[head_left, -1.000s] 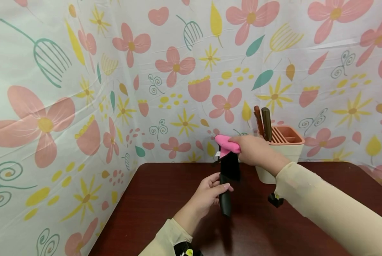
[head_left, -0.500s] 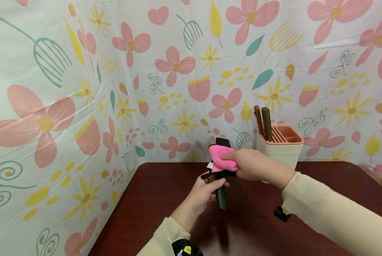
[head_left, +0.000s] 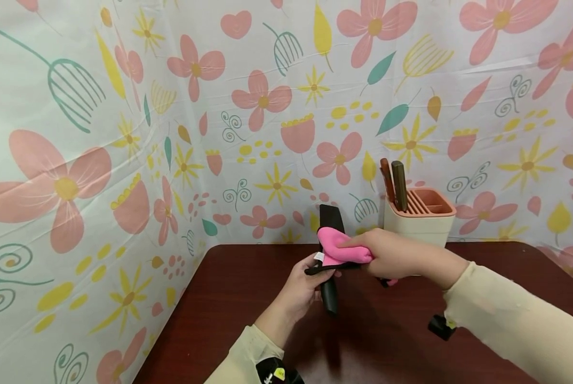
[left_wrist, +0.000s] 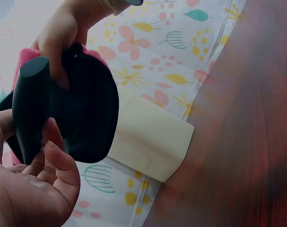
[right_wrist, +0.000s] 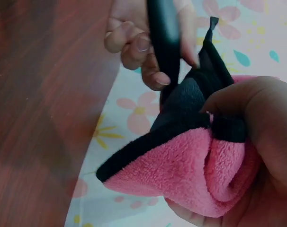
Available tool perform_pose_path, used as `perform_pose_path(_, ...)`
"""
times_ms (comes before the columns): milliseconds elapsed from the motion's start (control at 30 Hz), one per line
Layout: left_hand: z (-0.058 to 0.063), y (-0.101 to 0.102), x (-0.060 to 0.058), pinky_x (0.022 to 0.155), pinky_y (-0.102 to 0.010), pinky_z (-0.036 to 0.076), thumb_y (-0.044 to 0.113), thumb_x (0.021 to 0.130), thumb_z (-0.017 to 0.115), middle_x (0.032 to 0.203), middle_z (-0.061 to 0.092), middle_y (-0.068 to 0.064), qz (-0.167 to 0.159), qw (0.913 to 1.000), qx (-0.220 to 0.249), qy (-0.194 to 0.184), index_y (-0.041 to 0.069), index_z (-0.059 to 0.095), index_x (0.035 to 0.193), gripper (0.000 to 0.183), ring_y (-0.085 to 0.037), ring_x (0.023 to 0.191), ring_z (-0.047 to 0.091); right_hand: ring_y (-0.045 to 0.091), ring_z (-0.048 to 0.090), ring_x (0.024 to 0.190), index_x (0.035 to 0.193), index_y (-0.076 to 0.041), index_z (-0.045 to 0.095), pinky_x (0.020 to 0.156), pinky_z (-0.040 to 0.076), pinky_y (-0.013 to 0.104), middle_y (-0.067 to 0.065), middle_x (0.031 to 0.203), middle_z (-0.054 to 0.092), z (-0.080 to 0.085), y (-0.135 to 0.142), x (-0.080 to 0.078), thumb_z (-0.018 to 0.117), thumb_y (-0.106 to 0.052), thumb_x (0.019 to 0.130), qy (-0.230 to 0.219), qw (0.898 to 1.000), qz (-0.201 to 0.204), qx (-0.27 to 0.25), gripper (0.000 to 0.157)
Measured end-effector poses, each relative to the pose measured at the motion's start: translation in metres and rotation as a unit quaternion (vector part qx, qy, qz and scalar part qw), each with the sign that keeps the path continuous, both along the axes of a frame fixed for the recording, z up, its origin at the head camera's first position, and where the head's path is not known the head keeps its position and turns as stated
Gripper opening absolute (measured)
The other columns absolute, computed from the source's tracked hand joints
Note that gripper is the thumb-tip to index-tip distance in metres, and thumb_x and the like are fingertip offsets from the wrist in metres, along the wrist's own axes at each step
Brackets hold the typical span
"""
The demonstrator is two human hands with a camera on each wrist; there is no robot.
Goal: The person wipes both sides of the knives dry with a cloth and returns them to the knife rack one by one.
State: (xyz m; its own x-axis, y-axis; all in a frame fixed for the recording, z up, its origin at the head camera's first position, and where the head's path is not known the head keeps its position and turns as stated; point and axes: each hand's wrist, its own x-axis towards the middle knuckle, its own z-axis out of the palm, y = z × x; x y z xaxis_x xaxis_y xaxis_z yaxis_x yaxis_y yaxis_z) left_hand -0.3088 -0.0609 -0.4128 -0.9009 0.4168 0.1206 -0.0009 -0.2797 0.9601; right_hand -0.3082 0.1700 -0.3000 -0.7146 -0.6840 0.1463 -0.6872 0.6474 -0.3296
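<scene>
A knife with a broad black blade (head_left: pixel 331 217) stands tip up over the table in the head view. My left hand (head_left: pixel 296 290) holds it by its black handle (head_left: pixel 330 298), fingers and thumb around the upper part. A pink cloth (head_left: pixel 336 248) with black edging and a small white tag is bunched in my right hand (head_left: pixel 394 253), against the lower blade near the handle. The right wrist view shows the fuzzy pink cloth (right_wrist: pixel 167 170) folded in that hand, its dark side towards the knife. The cloth hides the lower blade.
A cream knife block (head_left: pixel 421 229) with an orange slotted top stands at the back right, behind my right hand. Brown-handled knives (head_left: pixel 399 186) stick up from its slots. The dark red table (head_left: pixel 248 298) meets a flower-patterned sheet (head_left: pixel 267 160) behind and at left.
The cloth has slid from the blade's tip down to near the handle, baring the upper blade. My right hand has come lower and then rightward. The left hand keeps holding the handle.
</scene>
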Motion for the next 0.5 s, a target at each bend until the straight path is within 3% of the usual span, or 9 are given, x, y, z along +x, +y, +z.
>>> perform_pose_path(67,0.0,0.0,-0.001,0.056,-0.022,0.055,0.013,0.099,0.067,0.096,0.071,0.004,0.002,1.0,0.008,-0.001,0.011,0.057,0.141,0.043,-0.007,0.082,0.064,0.003,0.054,0.067,0.137,-0.023,0.067,0.059,0.049,0.022,-0.005,0.105,0.072,0.004,0.003,0.002,0.063,0.003,0.082,0.007,1.0,0.02,-0.011,0.061)
perform_pose_path(133,0.0,-0.001,-0.003,0.056,-0.022,0.055,0.01,0.1,0.065,0.098,0.072,0.004,0.003,0.9999,0.015,-0.002,0.011,0.054,0.144,0.046,-0.007,0.083,0.065,0.003,0.056,0.076,0.131,-0.027,0.071,0.063,0.049,0.022,-0.009,0.106,0.072,0.008,0.006,0.002,0.064,0.002,0.083,0.017,0.999,0.032,-0.016,0.056)
perform_pose_path(267,0.0,-0.003,-0.004,0.056,-0.021,0.055,0.01,0.101,0.062,0.103,0.072,0.004,0.001,0.9998,0.018,-0.002,0.012,0.051,0.147,0.047,-0.007,0.088,0.068,0.002,0.061,0.085,0.125,-0.036,0.072,0.074,0.053,0.024,-0.016,0.107,0.072,0.021,0.014,0.003,0.063,-0.001,0.086,0.036,0.999,0.02,-0.024,0.053)
perform_pose_path(367,0.0,-0.004,-0.004,0.056,-0.022,0.055,0.013,0.101,0.063,0.104,0.072,0.003,-0.001,0.9999,0.011,0.002,0.012,0.053,0.146,0.046,-0.008,0.089,0.069,0.003,0.061,0.076,0.125,-0.035,0.072,0.071,0.052,0.025,-0.014,0.102,0.073,0.034,0.021,0.0,0.064,-0.002,0.086,0.034,0.999,-0.009,-0.033,0.051)
perform_pose_path(500,0.0,-0.004,-0.003,0.058,-0.023,0.056,0.019,0.1,0.065,0.102,0.072,0.002,-0.002,1.0,-0.003,0.004,0.014,0.055,0.145,0.046,-0.01,0.086,0.067,0.009,0.052,0.053,0.112,-0.03,0.074,0.054,0.046,0.026,-0.007,0.072,0.059,0.056,0.025,-0.01,0.065,-0.001,0.083,0.022,0.998,-0.047,-0.04,0.042)
